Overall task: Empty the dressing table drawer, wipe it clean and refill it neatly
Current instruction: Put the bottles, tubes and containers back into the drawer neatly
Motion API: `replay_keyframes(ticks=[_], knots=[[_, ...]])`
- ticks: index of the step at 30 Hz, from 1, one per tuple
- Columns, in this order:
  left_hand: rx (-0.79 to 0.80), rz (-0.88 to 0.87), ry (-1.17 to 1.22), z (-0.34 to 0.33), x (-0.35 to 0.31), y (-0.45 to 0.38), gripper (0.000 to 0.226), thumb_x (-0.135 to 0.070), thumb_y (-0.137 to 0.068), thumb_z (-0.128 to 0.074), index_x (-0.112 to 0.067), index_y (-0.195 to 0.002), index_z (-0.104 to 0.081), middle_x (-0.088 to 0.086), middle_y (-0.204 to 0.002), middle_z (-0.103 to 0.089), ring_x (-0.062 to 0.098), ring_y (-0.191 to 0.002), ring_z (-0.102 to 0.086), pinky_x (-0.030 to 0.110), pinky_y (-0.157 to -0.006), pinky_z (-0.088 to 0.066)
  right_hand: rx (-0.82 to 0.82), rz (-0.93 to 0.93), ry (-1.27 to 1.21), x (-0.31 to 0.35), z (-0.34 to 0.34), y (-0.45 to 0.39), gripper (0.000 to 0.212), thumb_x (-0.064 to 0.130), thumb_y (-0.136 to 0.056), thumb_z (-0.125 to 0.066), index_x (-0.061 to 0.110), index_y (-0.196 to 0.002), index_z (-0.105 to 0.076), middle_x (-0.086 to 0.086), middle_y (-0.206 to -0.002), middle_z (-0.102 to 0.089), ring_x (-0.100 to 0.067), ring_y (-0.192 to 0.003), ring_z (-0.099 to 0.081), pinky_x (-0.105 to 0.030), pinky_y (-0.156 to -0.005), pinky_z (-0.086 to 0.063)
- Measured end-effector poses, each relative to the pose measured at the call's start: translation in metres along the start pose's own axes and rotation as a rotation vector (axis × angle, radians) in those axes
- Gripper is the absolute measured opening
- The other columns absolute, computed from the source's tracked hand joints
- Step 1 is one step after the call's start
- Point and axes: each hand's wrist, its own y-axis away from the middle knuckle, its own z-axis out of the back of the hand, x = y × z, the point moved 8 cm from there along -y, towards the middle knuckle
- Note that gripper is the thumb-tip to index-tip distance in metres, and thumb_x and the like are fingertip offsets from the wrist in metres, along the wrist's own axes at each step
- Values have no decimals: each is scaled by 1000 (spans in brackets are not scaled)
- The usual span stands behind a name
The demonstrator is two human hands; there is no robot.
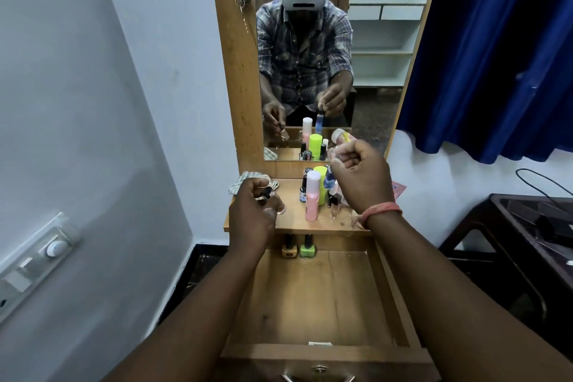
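Observation:
The wooden drawer [319, 295] stands pulled out below the dressing table shelf [294, 214]. At its back left corner stand an orange nail polish bottle [289, 250] and a green one [308, 249]. My left hand [252, 211] is closed around a small clear bottle with a dark cap [266, 194], held over the shelf's left end. My right hand [361, 177] grips a slim blue bottle [329, 180] above the cluster of cosmetics. On the shelf stand a pink bottle [312, 195], a lime-green bottle [322, 180] and small dark bottles [303, 192].
A checked cloth [245, 181] lies at the shelf's back left corner. The mirror [325, 56] rises behind the shelf. A wall with a switch panel [37, 260] is on the left, a dark table [533, 226] and blue curtain [496, 56] on the right.

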Motion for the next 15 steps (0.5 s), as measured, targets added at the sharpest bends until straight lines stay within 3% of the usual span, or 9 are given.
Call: replay_keyframes(ticks=[4, 6, 10, 13, 15], knots=[[20, 33, 43, 13, 17, 31, 33, -19, -86, -82, -26, -112, -64, -22, -102, -64, -10, -93, -59, 12, -74, -43, -94, -13, -124, 25, 32, 49, 13, 9, -85, -70, 18, -94, -66, 8, -85, -66, -1, -78, -63, -14, -68, -54], [90, 71, -1, 8, 36, 49, 30, -19, -84, -83, -22, -108, -67, -15, -101, -70, -2, -93, -64, 13, -72, -43, 14, -92, -104, 11, 25, 82, 12, 11, -87, -70, 21, -93, -67, 10, -85, -68, 2, -79, -65, -14, -68, -55], [243, 182, -154, -16, 78, 63, 29, -8, -80, -85, -18, -104, -70, -4, -99, -74, 12, -96, -70, 17, -69, -47, 227, -270, 61, -55, -13, 128, 12, 14, -86, -70, 26, -86, -67, 12, -82, -71, -1, -80, -68, -26, -76, -58], [301, 162, -267, -30, 89, 57, 31, 2, -76, -76, -25, -89, -68, -2, -92, -77, 19, -91, -74, 33, -78, -59, 290, -318, 187, -86, -36, 134, 16, 11, -84, -70, 23, -94, -73, 10, -89, -71, -5, -87, -67, -26, -81, -56], [320, 139, -309, -38, 90, 53, 28, 4, -79, -72, -21, -92, -70, 0, -96, -77, 20, -92, -72, 30, -78, -55, 309, -310, 234, -95, -51, 129, 19, 7, -85, -68, 19, -97, -74, 5, -93, -72, -8, -89, -66, -24, -83, -54]])
